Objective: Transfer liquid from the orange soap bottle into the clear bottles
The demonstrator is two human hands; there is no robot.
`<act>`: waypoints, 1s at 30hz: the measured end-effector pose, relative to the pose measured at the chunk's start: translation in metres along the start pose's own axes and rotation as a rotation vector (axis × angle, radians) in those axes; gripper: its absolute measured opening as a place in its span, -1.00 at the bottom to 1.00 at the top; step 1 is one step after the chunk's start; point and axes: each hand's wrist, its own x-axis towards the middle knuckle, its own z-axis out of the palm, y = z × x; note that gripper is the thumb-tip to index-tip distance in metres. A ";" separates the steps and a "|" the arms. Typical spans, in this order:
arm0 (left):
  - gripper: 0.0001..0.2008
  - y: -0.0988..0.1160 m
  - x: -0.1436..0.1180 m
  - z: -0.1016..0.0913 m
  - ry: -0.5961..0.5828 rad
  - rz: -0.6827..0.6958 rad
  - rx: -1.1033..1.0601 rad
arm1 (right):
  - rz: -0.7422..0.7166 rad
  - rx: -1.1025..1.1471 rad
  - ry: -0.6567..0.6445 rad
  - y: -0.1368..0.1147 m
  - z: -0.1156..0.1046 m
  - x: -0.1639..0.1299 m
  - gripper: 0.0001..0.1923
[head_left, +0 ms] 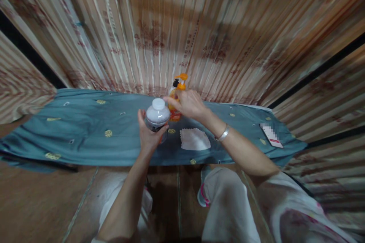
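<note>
My left hand (pixel 150 136) is wrapped round the body of a rounded, clear-looking bottle (pixel 157 114) with a white cap (pixel 158 103). The bottle is held upright above the cloth-covered bench. My right hand (pixel 190 103) is just right of the cap, fingers bent and apart, with nothing visible in them; whether a fingertip touches the cap is hard to tell. Behind that hand stands an orange pump bottle (pixel 174 115), partly hidden by it. Next to this is a black pump top (pixel 176 82), its bottle mostly covered.
A pale cloth with a scalloped edge (pixel 195 139) lies on the teal bench cover (pixel 88 129). A phone (pixel 271 136) rests toward the right end. Patterned curtains (pixel 159 26) hang behind, and dark frame poles (pixel 316 72) slant at both sides.
</note>
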 end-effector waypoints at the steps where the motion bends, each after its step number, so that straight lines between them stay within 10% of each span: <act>1: 0.29 0.002 -0.001 -0.002 0.011 0.023 0.030 | 0.043 0.000 0.004 0.011 0.002 0.000 -0.35; 9: 0.14 0.034 -0.027 -0.008 0.004 0.443 0.266 | 0.261 0.066 0.091 0.062 0.020 0.033 -0.45; 17: 0.17 0.025 -0.020 -0.002 0.027 0.403 0.280 | 0.257 0.076 0.126 0.059 0.019 0.036 -0.42; 30: 0.25 0.009 -0.003 0.015 0.075 0.240 0.257 | -0.176 -0.045 0.015 -0.035 -0.002 0.020 -0.30</act>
